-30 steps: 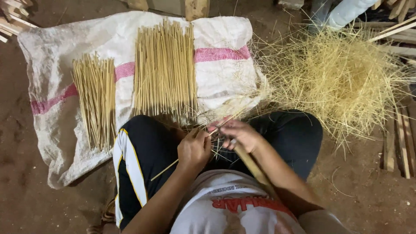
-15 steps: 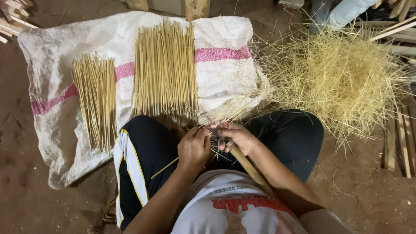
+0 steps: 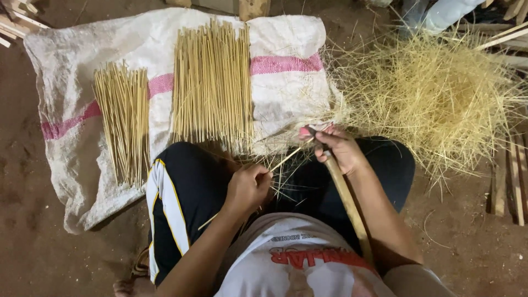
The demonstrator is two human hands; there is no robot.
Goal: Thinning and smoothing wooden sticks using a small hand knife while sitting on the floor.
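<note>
**Desk:** What fills the frame, biggest first?

**Photographer:** A white woven sack with a pink stripe point(image 3: 286, 63) lies flat on the dirt floor point(image 3: 33, 258). To its right sits a loose heap of pale yellow shavings point(image 3: 440, 93), its fringe just touching the sack's edge. On the sack rest two rows of thin sticks laid side by side: the larger bundle point(image 3: 212, 82) near the middle, the smaller bundle point(image 3: 124, 118) to the left, well apart from it.

**Desk:** And the person?

**Photographer:** Seated on the ground at the sack's near edge, seen from above, in black trousers with a white and yellow side stripe point(image 3: 170, 203) and a white shirt point(image 3: 297, 264).

**Desk:** The hands?

**Photographer:** The left hand point(image 3: 247, 187) is curled narrowly, fingers pinched around a thin bamboo stick point(image 3: 289, 155) that runs up and to the right, over the lap. The right hand point(image 3: 338, 148) is closed around a long wooden handle point(image 3: 346, 198), which slants back along the forearm toward the body. What tool sits at the handle's head, I cannot tell; it is hidden by the fingers.

**Desk:** Where do stick and tool meet?

**Photographer:** At the right hand, just beside the sack's lower right corner. Fine fibres spray out around the stick between the two hands.
</note>
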